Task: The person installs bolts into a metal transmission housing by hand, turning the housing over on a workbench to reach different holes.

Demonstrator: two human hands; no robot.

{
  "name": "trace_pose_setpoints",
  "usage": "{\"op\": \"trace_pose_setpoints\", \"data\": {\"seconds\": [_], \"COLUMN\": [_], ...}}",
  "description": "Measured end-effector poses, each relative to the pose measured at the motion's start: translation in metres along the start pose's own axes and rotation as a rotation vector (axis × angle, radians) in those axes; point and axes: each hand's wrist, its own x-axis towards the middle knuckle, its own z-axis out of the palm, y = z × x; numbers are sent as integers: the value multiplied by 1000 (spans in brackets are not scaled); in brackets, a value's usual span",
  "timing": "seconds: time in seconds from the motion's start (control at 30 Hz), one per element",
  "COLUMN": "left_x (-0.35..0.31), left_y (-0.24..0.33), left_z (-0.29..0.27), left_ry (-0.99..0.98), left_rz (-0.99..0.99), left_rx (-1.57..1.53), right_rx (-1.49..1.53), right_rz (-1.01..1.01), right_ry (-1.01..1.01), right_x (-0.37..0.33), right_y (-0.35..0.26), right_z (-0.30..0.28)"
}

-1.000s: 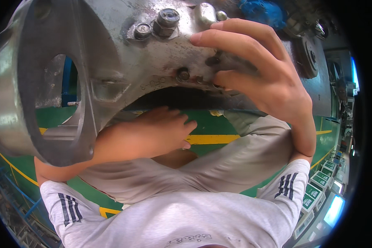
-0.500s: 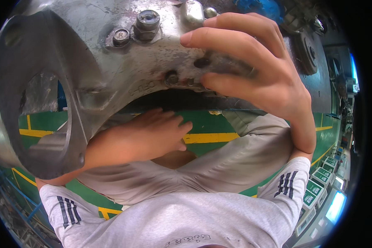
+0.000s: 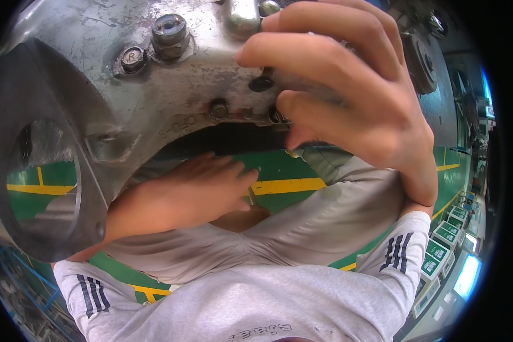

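A large grey metal casting (image 3: pixel 211 74) fills the upper part of the picture, with a wide ringed flange (image 3: pixel 45 102) at its left end. My right hand (image 3: pixel 359 85) arches over the casting's right part. Its fingers are curved and apart, and nothing shows in them. The thumb side lies by the lower edge, close to a dark round hole (image 3: pixel 261 84) and a small bolt (image 3: pixel 218 108). Behind the flange passes my left forearm, and my left hand (image 3: pixel 211 185) hangs below the casting's arched edge. Its fingers are stretched out, slightly blurred, holding nothing visible.
Two larger bolts (image 3: pixel 170 35) stand on the casting's upper face. Below, my legs (image 3: pixel 319 216) are spread over a green floor (image 3: pixel 273 168) with yellow lines. Several green-and-white boxes (image 3: pixel 436 251) line the right side; blue rails (image 3: pixel 40 296) show at lower left.
The casting and its flange sit further left in the picture. My right hand appears larger and its fingers have shifted a little left along the metal. My left hand has barely moved.
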Motion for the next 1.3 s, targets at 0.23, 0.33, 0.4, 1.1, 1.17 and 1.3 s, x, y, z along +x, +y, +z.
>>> {"op": "trace_pose_setpoints", "data": {"seconds": [0.23, 0.33, 0.4, 1.1, 1.17, 1.3], "left_x": [0, 0, 0, 4, 3, 9], "left_y": [-2, -2, -2, 3, 4, 1], "left_z": [0, -1, -1, -9, -7, -12], "left_ry": [-20, -13, -23, -44, -14, -71], "left_rz": [-24, -27, -31, -44, -33, -9], "left_rx": [-80, -58, -62, -96, -88, -123], "right_rx": [-3, -6, -13, 10, 28, 103], "right_rz": [24, 33, 41, 130, 70, 29], "right_ry": [-19, -27, -31, -99, -26, -2], "right_x": [-1, 0, 1, 9, 5, 3], "right_y": [-5, -6, -7, -15, -9, -2], "right_z": [-7, -8, -9, -13, -8, 2]}}
